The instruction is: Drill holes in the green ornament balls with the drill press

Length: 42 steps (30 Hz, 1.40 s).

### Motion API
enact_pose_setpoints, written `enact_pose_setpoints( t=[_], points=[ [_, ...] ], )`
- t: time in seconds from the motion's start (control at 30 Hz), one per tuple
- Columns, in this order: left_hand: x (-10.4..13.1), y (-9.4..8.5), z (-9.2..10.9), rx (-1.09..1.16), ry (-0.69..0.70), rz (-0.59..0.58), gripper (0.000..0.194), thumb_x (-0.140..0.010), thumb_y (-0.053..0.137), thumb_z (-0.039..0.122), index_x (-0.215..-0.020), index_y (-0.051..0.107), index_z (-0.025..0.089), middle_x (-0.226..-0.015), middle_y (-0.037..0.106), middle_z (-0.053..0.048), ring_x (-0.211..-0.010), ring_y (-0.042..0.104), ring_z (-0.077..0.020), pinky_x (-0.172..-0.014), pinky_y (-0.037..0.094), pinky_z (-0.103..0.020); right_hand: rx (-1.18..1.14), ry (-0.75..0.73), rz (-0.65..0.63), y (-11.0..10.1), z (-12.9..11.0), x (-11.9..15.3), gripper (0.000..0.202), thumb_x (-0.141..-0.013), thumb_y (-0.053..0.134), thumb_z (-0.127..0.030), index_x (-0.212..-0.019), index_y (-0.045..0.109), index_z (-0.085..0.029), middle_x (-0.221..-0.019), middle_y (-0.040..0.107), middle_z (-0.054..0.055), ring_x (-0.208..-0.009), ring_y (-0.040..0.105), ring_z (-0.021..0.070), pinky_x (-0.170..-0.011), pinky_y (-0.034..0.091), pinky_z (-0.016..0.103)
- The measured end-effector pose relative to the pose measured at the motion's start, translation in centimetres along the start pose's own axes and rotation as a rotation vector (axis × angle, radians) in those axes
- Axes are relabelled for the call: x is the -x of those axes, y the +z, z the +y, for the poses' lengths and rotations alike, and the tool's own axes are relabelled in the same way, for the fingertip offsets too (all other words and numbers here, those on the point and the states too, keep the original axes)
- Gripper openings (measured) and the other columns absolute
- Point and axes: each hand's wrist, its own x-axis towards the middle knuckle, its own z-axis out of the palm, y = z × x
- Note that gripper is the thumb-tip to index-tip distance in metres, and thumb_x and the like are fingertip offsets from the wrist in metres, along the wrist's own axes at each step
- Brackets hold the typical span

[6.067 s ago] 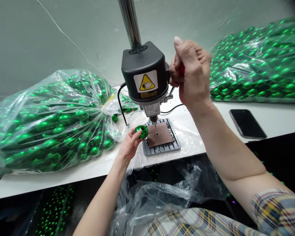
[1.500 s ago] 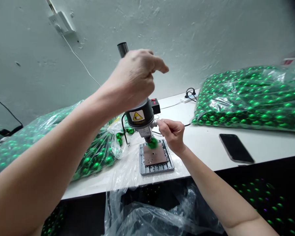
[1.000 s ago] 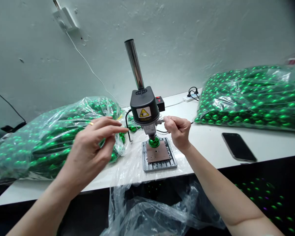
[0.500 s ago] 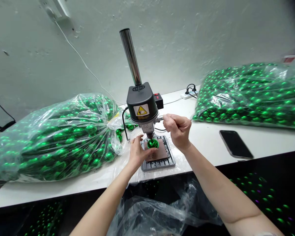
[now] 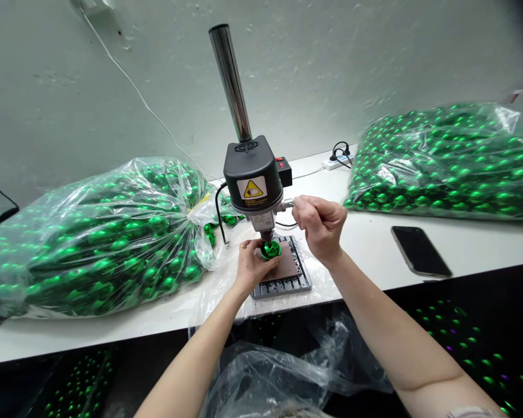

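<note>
A small black drill press (image 5: 251, 174) stands on the white table, its chuck directly above a shiny green ball (image 5: 271, 249). My left hand (image 5: 253, 267) grips the ball from the left, thumb in front and fingers behind. Under the ball lies a brownish board (image 5: 285, 267) on the slotted grey base (image 5: 283, 288), strewn with dark chips. My right hand (image 5: 320, 223) is closed around the press's feed handle (image 5: 286, 204) at the right of the machine. The drill tip is hidden where chuck and ball meet.
Clear bags full of green balls stand left (image 5: 113, 244) and right (image 5: 444, 162). A phone (image 5: 421, 251) lies near the table's front edge. Behind are a power strip (image 5: 337, 162) and a white cable. Clear plastic (image 5: 270, 371) hangs below the front edge.
The view has shifted slightly. My right fist has moved slightly with the handle, and the chuck now sits close over the ball. My left hand keeps holding the ball.
</note>
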Motion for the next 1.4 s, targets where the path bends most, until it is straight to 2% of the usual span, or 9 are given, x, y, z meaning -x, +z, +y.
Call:
enact_pose_setpoints(
  t=[0.33, 0.73, 0.97, 1.13, 1.2, 1.3, 1.4],
  points=[
    [-0.1, 0.6, -0.2, 0.021, 0.010, 0.007, 0.044, -0.063, 0.085, 0.024, -0.104, 0.069, 0.020, -0.102, 0.064, -0.006, -0.111, 0.059, -0.0266, -0.098, 0.049, -0.040, 0.005, -0.002, 0.025, 0.1, 0.2, 0.0, 0.051, -0.096, 0.061, -0.032, -0.055, 0.033, -0.020, -0.052, 0.027, -0.005, -0.048, 0.031, 0.0067, -0.049, 0.021, 0.030],
    [-0.1, 0.7, -0.2, -0.051, 0.067, 0.053, 0.034, -0.064, 0.084, 0.024, -0.090, 0.062, 0.023, -0.091, 0.064, -0.005, -0.107, 0.056, -0.0275, -0.095, 0.047, -0.041, -0.016, -0.004, 0.007, 0.1, 0.2, -0.1, 0.051, -0.096, 0.061, -0.029, -0.055, 0.033, -0.019, -0.053, 0.027, -0.005, -0.049, 0.030, 0.0063, -0.050, 0.021, 0.029],
    [-0.3, 1.0, -0.4, -0.026, 0.072, 0.054, 0.032, -0.066, 0.082, 0.026, -0.090, 0.062, 0.021, -0.090, 0.065, -0.005, -0.102, 0.055, -0.0260, -0.090, 0.046, -0.037, 0.014, 0.000, 0.002, 0.1, 0.0, -0.3, 0.051, -0.096, 0.060, -0.031, -0.054, 0.034, -0.019, -0.052, 0.030, -0.005, -0.049, 0.030, 0.0062, -0.050, 0.023, 0.028],
    [-0.5, 1.0, -0.4, 0.003, 0.045, 0.053, 0.034, -0.062, 0.085, 0.025, -0.087, 0.063, 0.021, -0.088, 0.066, -0.005, -0.098, 0.056, -0.0249, -0.087, 0.045, -0.035, 0.019, -0.004, -0.009, 0.1, -0.3, -0.4, 0.052, -0.096, 0.060, -0.031, -0.053, 0.034, -0.018, -0.051, 0.030, -0.005, -0.049, 0.030, 0.0061, -0.051, 0.024, 0.029],
    [-0.3, 1.2, -0.4, 0.050, 0.019, 0.043, 0.036, -0.061, 0.086, 0.026, -0.089, 0.064, 0.021, -0.086, 0.066, -0.004, -0.092, 0.058, -0.0230, -0.083, 0.045, -0.034, 0.018, -0.004, -0.010, 0.2, -0.3, -0.4, 0.052, -0.096, 0.060, -0.031, -0.053, 0.034, -0.018, -0.051, 0.030, -0.005, -0.049, 0.030, 0.0061, -0.051, 0.024, 0.029],
    [0.4, 2.0, -0.4, 0.232, -0.063, 0.031, 0.043, -0.067, 0.083, 0.035, -0.103, 0.064, 0.020, -0.086, 0.067, -0.002, -0.079, 0.059, -0.0183, -0.072, 0.045, -0.030, 0.018, -0.002, -0.006, 0.1, -0.2, -0.3, 0.052, -0.096, 0.060, -0.032, -0.054, 0.034, -0.019, -0.052, 0.030, -0.005, -0.049, 0.030, 0.0063, -0.051, 0.024, 0.029],
    [0.9, 3.1, -0.8, 0.366, -0.089, 0.062, 0.048, -0.075, 0.079, 0.043, -0.113, 0.064, 0.018, -0.092, 0.069, -0.004, -0.078, 0.060, -0.0172, -0.070, 0.046, -0.029, 0.017, -0.007, -0.012, 0.0, -0.1, -0.3, 0.051, -0.097, 0.060, -0.032, -0.055, 0.034, -0.019, -0.052, 0.030, -0.005, -0.049, 0.031, 0.0063, -0.051, 0.024, 0.029]
  ],
)
